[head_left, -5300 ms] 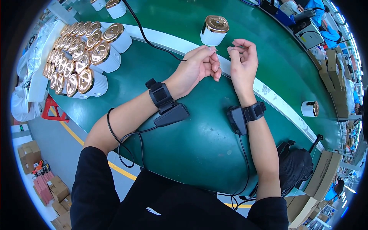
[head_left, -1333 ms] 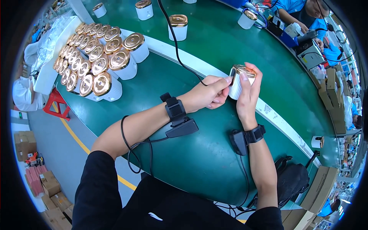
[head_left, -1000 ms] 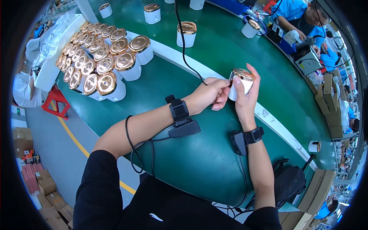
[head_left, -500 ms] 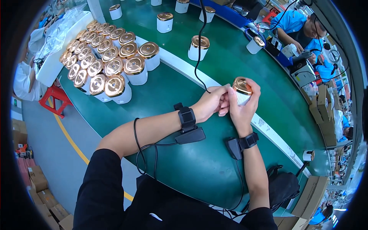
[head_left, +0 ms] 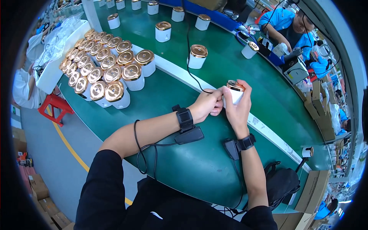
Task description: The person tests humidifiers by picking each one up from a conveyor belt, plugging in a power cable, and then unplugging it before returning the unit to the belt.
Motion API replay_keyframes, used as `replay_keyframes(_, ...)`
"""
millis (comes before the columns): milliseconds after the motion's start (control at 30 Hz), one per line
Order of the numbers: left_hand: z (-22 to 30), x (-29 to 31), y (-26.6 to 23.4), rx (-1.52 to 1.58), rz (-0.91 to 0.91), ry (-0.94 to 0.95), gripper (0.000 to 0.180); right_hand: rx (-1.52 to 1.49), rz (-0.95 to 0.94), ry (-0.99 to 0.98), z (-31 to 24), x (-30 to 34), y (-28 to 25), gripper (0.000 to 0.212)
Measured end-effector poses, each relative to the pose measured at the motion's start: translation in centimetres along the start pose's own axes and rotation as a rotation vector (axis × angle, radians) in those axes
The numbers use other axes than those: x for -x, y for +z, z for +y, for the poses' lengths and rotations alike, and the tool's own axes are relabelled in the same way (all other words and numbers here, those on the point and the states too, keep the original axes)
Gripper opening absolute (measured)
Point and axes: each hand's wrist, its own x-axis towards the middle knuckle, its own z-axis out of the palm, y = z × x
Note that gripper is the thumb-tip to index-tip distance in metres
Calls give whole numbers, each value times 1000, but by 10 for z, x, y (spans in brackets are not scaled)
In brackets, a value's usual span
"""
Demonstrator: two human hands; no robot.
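In my right hand (head_left: 238,111) is a small white canister-shaped device (head_left: 233,95) with a shiny rose-gold top; thumb and fingers grip its sides and it stands nearly upright. Close against it, my left hand (head_left: 207,105) is closed on a black cable (head_left: 195,78) that hangs down from above. The cable's end is hidden in the fingers, by the device's lower side. At the left stands a dense group of similar white devices (head_left: 132,76) with rose-gold tops. Each of my wrists wears a black strap with a small box.
A white rail (head_left: 184,79) crosses the green table (head_left: 180,165). Beyond it, several more devices (head_left: 197,56) stand spaced apart. A black bag (head_left: 281,184) lies at the right, near cardboard boxes (head_left: 312,191). A red stool (head_left: 55,109) stands left. Across the table, a person in blue (head_left: 283,28) works.
My right hand has brought the device slightly left and lower, turning it so its top shows less. My left hand stays beside it with the cable. The view has shifted a little.
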Motion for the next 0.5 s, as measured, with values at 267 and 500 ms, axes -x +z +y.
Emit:
replay_keyframes(267, -10, 4, 11, 22, -41, -38, 37, 133, -205, -247, 11, -7, -32, 48)
replay_keyframes(500, -7, 6, 13, 19, 22, -45, 39, 452, -297, -459, 14, -18, -38, 48)
